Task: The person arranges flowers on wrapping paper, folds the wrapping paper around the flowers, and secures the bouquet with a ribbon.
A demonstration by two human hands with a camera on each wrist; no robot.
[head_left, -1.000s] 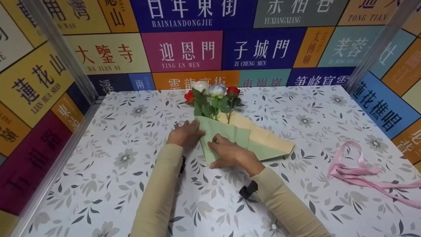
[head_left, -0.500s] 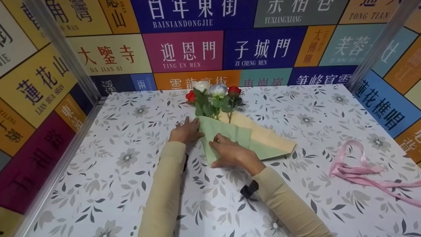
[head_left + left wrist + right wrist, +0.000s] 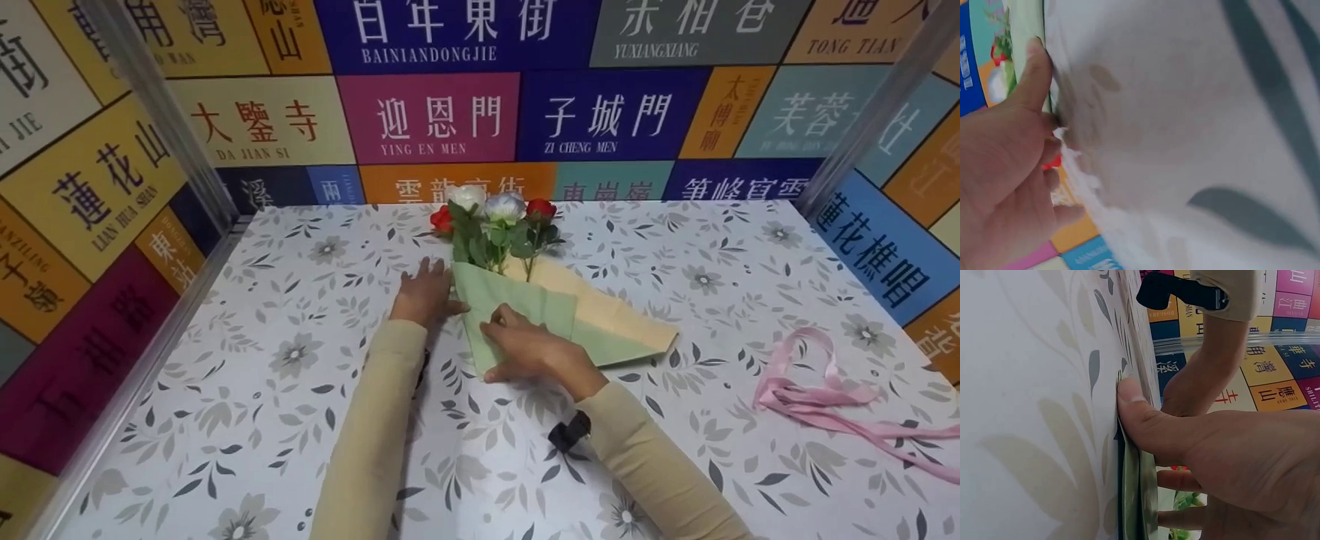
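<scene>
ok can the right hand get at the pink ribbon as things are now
Probably yes: the pink ribbon lies on the table to the right of the right hand, with nothing upright between. The hand would first have to leave the green wrapping paper it touches.

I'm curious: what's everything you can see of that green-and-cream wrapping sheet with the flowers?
The pale green and cream wrapping sheet looks thin and matte, perhaps paper or fabric. It lies partly folded on the white leaf-patterned tabletop: red, white and bluish flowers emerge above a green flap, while its cream side shows to the right. The left hand touches its left edge with the thumb; the right hand rests on the flap near the lowest corner.
</scene>
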